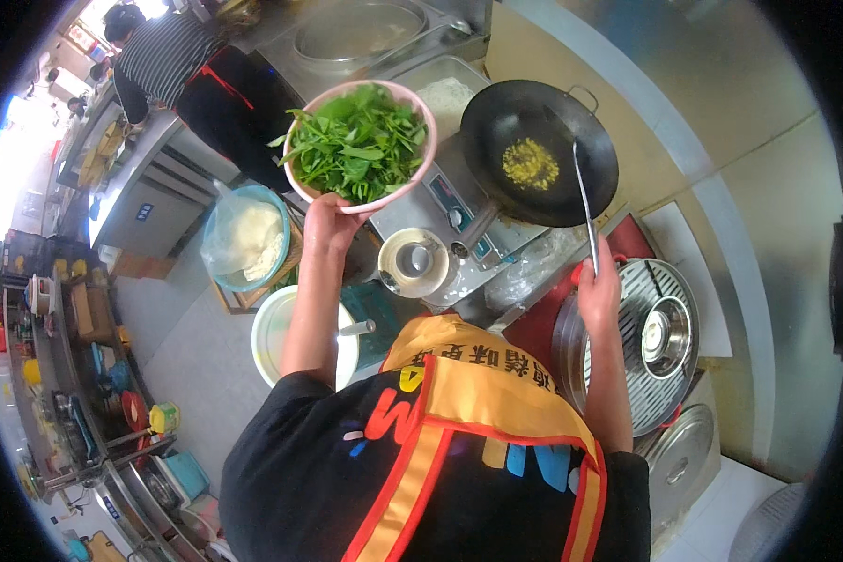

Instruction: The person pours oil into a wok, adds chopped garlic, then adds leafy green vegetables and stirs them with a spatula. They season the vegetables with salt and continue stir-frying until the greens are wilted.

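My left hand (332, 225) grips the rim of a pink bowl (427, 155) heaped with green leafy vegetables (356, 140), held up to the left of a black wok (496, 117). Small yellow-brown bits (530, 164) lie in the wok's bottom. The wok's handle (479, 228) points down and to the left, with neither hand on it. In my right hand (599, 281), closed around its handle, is a long metal utensil (586, 201). Its far end reaches into the wok, where I cannot make out its shape.
Right of me sits a slatted round metal rack (618, 347) bearing a steel bowl (665, 330). A small round container (413, 265) stands below the pink bowl. On the left are a blue basin (217, 267) and a white bucket (270, 328). A person (187, 70) bends over a counter at far left.
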Available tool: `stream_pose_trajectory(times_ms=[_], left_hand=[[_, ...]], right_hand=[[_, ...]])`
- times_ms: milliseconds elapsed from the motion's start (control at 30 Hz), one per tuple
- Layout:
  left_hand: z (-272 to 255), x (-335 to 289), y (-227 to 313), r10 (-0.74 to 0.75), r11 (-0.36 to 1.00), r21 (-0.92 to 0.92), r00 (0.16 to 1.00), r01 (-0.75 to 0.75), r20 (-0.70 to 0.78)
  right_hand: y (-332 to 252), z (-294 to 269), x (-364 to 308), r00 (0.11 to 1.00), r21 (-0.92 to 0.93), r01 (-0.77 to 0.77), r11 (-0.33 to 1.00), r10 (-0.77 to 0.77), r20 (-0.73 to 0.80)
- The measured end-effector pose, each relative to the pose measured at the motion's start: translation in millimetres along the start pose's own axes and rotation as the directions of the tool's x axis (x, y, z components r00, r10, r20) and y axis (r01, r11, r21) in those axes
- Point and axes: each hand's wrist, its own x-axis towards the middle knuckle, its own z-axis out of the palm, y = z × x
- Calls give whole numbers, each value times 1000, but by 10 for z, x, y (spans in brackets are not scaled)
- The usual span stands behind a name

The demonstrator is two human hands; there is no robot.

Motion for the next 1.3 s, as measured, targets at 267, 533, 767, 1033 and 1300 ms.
stream_pose_trajectory(times_ms=[267, 533, 767, 1033, 1300], left_hand=[[66, 34, -58, -11, 991, 133, 990, 30, -141], [98, 55, -52, -61, 984, 169, 998, 55, 29], [232, -113, 9, -54, 998, 25, 994, 52, 93], [222, -335, 45, -58, 997, 55, 998, 60, -33], [-49, -385, 120, -23, 998, -52, 995, 18, -94]], right_hand=[[-189, -160, -49, 972, 201, -231, 952, 216, 95], [-573, -254, -36, 999, 136, 39, 990, -41, 18], [-110, -54, -77, 997, -157, -9, 988, 21, 76], [130, 390, 159, 976, -431, 42, 901, 55, 211], [-420, 246, 436, 887, -491, 251, 834, 5, 462]])
